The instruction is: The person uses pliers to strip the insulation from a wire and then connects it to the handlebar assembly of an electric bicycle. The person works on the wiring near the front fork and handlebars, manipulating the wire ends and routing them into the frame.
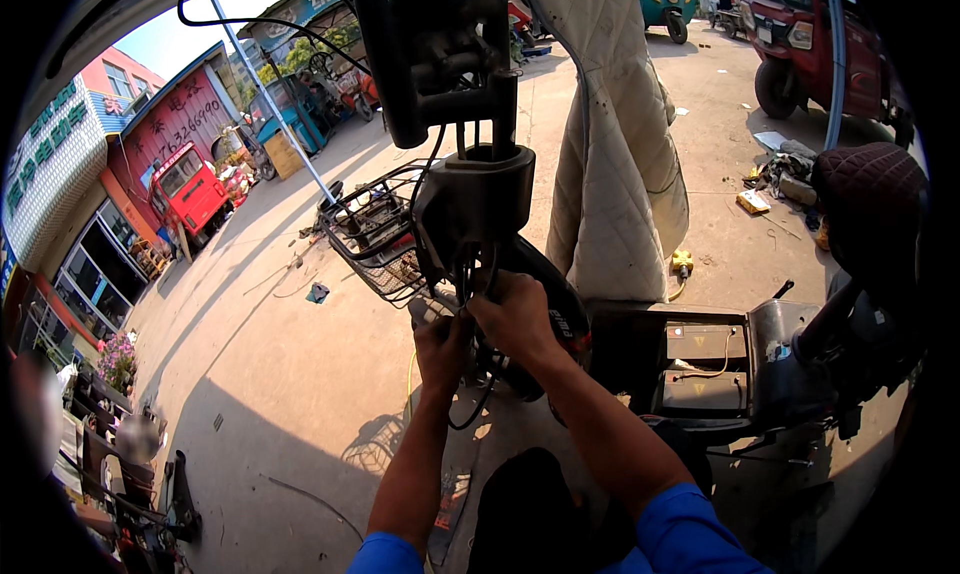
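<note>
In front of me stands an electric scooter with a black plastic column housing (478, 189) open at its lower side. Several black cables (466, 264) run down out of it. My left hand (443, 349) is closed on these cables just below the housing, its fingertips pressed together. Right beside it, my right hand (512, 316) is closed too, pinching cables, and the hands nearly touch. The exact part between the fingers is hidden. Below the hands a loose black cable (467, 424) hangs in a loop. A black wire basket (365, 229) sits beyond the housing.
A pale quilted cover (610, 164) hangs right of the column. At right, batteries (705, 344) lie in the scooter's uncovered compartment, near a tipped dark seat (870, 194). A yellow plug (682, 262) lies on the ground. Farther off stand a blue pole (833, 64) and a red vehicle (800, 39).
</note>
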{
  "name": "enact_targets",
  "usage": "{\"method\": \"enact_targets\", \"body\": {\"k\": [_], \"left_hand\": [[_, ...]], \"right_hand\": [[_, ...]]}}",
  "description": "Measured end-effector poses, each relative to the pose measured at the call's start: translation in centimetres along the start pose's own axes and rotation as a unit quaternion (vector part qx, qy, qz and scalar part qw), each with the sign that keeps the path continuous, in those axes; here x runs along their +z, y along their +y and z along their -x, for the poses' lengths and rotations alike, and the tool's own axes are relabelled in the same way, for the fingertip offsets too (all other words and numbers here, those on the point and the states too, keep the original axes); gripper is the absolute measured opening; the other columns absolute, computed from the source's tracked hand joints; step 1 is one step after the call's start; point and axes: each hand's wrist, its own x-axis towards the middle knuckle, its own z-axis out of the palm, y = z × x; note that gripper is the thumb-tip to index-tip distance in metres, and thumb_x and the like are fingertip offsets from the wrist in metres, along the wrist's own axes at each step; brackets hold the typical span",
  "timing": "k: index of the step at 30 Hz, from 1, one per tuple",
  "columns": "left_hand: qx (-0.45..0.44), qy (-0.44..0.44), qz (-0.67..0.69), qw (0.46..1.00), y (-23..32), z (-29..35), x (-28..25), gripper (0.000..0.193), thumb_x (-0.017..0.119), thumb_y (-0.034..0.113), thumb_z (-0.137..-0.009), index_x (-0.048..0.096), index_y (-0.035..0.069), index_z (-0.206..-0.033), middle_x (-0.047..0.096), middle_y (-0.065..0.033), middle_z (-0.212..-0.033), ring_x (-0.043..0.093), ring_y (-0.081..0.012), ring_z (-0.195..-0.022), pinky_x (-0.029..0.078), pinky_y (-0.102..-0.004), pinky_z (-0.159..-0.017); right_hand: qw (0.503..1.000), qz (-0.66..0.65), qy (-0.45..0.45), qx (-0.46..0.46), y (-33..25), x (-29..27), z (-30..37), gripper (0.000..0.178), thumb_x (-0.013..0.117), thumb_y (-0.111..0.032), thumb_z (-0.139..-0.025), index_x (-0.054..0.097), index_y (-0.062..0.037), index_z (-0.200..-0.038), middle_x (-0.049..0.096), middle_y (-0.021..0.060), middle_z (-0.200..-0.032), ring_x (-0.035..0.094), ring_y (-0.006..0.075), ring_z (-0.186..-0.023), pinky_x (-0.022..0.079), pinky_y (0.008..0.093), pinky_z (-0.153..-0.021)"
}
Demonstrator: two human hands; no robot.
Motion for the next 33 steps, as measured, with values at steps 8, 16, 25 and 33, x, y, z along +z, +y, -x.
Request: {"method": "enact_targets", "body": {"k": [8,16,25,33], "left_hand": [[0.0,0.001,0.041,0.999,-1.6,-0.2,0.3,0.036,0.062,0.027,-0.097,0.068,-0.005,-0.082,0.06,-0.0003,-0.066,0.051,-0.0062,-0.06,0.038,-0.0254,-0.053],[-0.034,-0.03,0.002,0.999,-1.0,-0.5,0.4,0.04,0.06,0.03,-0.097,0.071,-0.008,-0.089,0.069,-0.0082,-0.074,0.06,-0.009,-0.07,0.045,-0.0276,-0.063],[-0.03,-0.047,-0.041,0.998,-1.3,-0.6,0.4,0.04,0.058,0.03,-0.099,0.067,-0.005,-0.081,0.06,-0.0016,-0.065,0.05,-0.0059,-0.061,0.039,-0.0269,-0.054],[-0.046,-0.055,0.066,0.995,-1.3,-0.3,0.0,0.032,0.057,0.022,-0.1,0.064,-0.001,-0.08,0.055,0.0035,-0.065,0.045,-0.0031,-0.059,0.034,-0.0235,-0.051]], "right_hand": [[1.0,-0.01,-0.003,0.006,-0.3,0.1,0.1,0.019,0.064,-0.015,-0.075,0.065,0.0045,-0.074,0.063,0.0139,-0.057,0.062,0.0154,-0.051,0.046,0.0332,-0.05],[0.999,-0.007,-0.032,0.004,-0.4,-0.3,0.1,0.018,0.063,-0.013,-0.078,0.065,0.0043,-0.077,0.064,0.0101,-0.058,0.061,0.013,-0.053,0.046,0.0321,-0.051],[0.986,-0.069,-0.14,0.065,1.1,-1.3,-0.7,0.02,0.065,-0.008,-0.078,0.065,0.0037,-0.094,0.067,0.01,-0.075,0.062,0.0118,-0.071,0.049,0.0303,-0.066],[0.975,-0.122,-0.168,0.077,-0.4,-2.3,-0.8,0.024,0.064,-0.008,-0.077,0.063,0.0051,-0.098,0.067,0.0117,-0.074,0.063,0.0131,-0.066,0.051,0.031,-0.063]]}}
